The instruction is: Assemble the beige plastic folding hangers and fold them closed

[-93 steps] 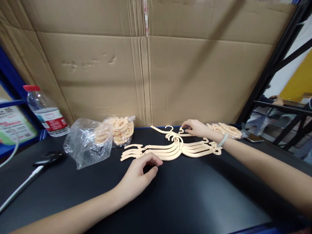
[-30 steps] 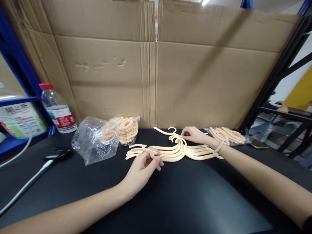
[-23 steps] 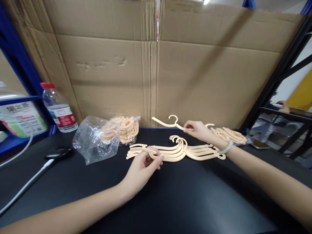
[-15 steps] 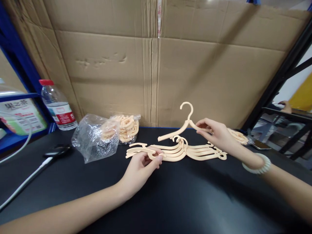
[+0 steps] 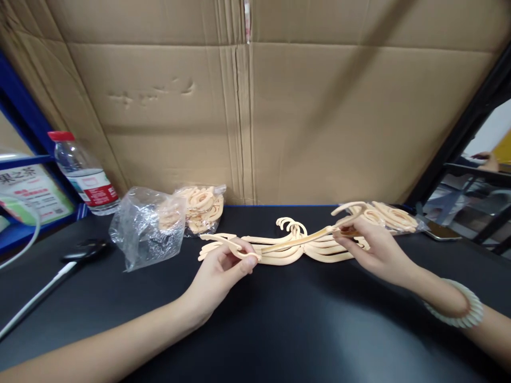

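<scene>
My left hand (image 5: 219, 274) is closed on a cream plastic hanger arm piece (image 5: 219, 239), its curved end showing by the thumb. Between the fingers and thumb of my right hand (image 5: 379, 252) is a folding clothes hanger (image 5: 299, 239), its hook (image 5: 346, 207) above the fingers. One arm of that hanger slants down to the left, its end close beside the piece in my left hand; whether the two touch I cannot tell. Behind and below both hands lies a row of similar cream hangers (image 5: 281, 259) on the black table (image 5: 279, 330), partly covered by my left hand.
On the left a clear plastic bag (image 5: 147, 242) lies against bagged hanger parts (image 5: 205, 205). Another bag of parts (image 5: 393, 217) sits behind my right hand, near a phone (image 5: 441, 231). A bottle (image 5: 90, 183), a white cable (image 5: 43, 295) and a cardboard wall (image 5: 179, 127) border the table.
My right hand has lowered the hanger, tilting it and moving its free arm end down toward my left hand. My left hand still holds its piece. The view has shifted slightly.
</scene>
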The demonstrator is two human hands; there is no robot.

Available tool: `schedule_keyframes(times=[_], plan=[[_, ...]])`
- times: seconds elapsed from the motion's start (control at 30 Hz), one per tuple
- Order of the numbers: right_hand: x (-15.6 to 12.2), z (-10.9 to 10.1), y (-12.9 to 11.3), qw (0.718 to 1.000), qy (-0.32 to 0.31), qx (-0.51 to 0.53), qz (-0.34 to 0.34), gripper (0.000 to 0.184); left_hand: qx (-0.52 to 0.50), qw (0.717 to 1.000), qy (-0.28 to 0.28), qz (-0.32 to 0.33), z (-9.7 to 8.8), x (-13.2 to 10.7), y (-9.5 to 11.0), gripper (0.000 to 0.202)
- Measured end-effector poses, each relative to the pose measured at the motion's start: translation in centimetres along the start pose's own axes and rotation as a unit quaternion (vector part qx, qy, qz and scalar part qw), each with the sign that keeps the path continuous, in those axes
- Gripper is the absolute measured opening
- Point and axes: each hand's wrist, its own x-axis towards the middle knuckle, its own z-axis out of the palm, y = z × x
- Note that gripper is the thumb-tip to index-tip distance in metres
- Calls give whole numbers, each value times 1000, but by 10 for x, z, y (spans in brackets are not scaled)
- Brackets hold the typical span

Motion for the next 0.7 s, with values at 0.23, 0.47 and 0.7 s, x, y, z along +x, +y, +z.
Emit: schedule_keyframes(times=[0.23,0.47,0.7], plan=[[-2,-2,-7,999,-7,23,-42,11,-38,998,-50,-9,-3,-1,-2,19],[-3,-11,-14,994,-85,22,-57,19,-76,996,-38,-26,-1,-2,2,21],[-5,-10,-15,990,-96,22,-97,24,-86,994,-71,-25,-1,-2,2,23]])
